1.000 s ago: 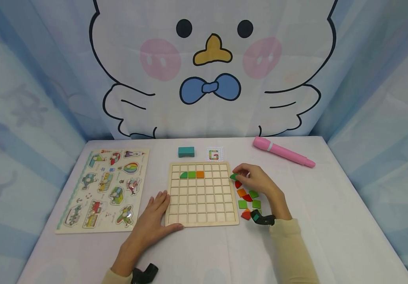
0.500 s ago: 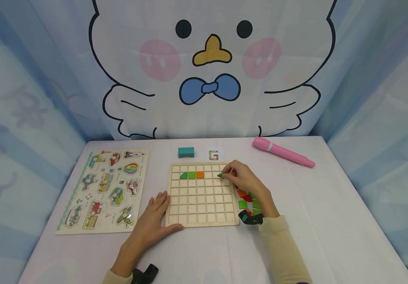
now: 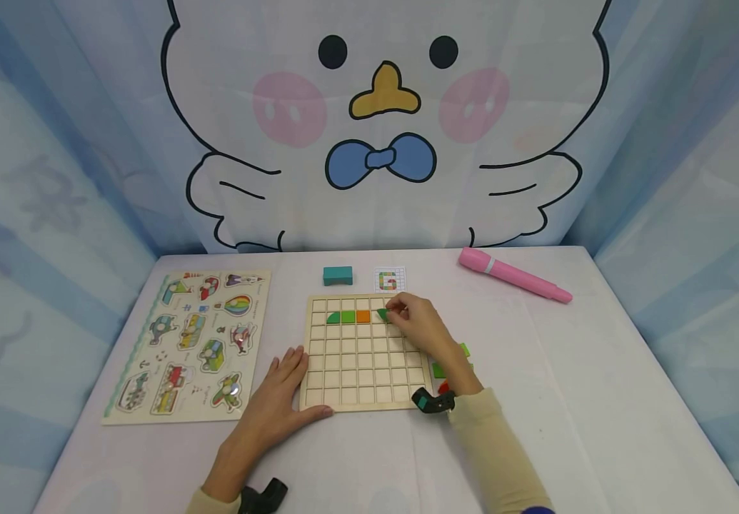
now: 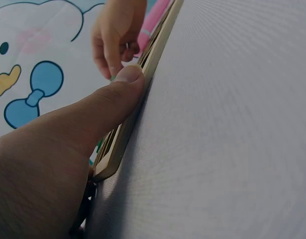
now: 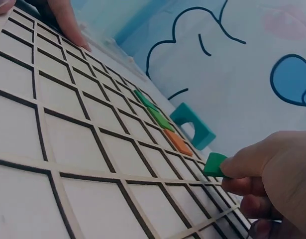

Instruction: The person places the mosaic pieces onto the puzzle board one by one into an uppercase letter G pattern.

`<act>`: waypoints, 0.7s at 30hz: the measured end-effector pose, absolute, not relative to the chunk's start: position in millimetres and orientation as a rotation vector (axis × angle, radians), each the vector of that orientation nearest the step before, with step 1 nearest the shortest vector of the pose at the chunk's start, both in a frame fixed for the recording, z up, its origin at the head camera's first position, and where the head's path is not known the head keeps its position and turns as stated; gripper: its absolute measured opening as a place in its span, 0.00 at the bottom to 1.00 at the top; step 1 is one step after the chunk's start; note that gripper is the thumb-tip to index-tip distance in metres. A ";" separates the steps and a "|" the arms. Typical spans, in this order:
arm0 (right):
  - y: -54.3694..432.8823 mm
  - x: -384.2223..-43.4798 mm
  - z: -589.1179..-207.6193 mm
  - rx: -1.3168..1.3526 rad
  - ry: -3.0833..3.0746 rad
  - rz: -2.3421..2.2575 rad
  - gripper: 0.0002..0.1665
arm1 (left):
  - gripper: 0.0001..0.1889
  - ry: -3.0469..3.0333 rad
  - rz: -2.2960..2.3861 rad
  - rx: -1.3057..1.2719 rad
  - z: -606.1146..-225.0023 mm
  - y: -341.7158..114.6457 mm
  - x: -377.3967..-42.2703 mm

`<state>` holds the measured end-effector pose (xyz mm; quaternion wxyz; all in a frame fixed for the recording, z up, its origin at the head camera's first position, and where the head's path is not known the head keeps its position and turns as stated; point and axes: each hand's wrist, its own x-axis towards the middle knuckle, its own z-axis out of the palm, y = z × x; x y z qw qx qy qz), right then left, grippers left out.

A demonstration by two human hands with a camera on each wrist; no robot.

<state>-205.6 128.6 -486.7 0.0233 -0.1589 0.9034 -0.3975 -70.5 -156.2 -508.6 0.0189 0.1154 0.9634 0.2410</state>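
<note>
A square wooden grid board [image 3: 350, 364] lies on the table. My left hand [image 3: 279, 400] rests at its near left corner, fingers extended along the left side and thumb on the near edge. Between thumb and fingers, my right hand [image 3: 422, 327] pinches a green tile with a curved side [image 5: 214, 164] over the upper right part of the grid. A green curved tile [image 5: 146, 100], a green square tile [image 5: 160, 120] and an orange square tile [image 5: 178, 142] sit side by side in one row of cells. The pinched tile is to the right of the orange one.
Loose green and red tiles [image 3: 438, 370] lie right of the board, partly under my right forearm. Behind the board are a teal arch block [image 3: 338, 275] and a small pattern card [image 3: 390, 279]. A picture puzzle board [image 3: 189, 343] lies left, a pink marker-shaped object [image 3: 514, 275] at back right.
My right hand has carried the green curved tile leftward from the loose tiles to above the board, close to the orange tile. The left hand has stayed in place.
</note>
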 end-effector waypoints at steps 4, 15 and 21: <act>121.9 -205.0 -490.5 -0.512 2.824 -1.240 0.09 | 0.57 2.988 0.745 0.354 -507.8 -156.0 -70.5; 110.6 -203.1 -491.7 -0.481 2.897 -1.083 0.11 | 0.58 2.987 0.741 0.353 -509.5 -156.5 -71.2; 107.7 -201.6 -493.0 -0.461 2.931 -1.033 0.10 | 0.57 2.996 0.753 0.359 -510.3 -156.5 -70.5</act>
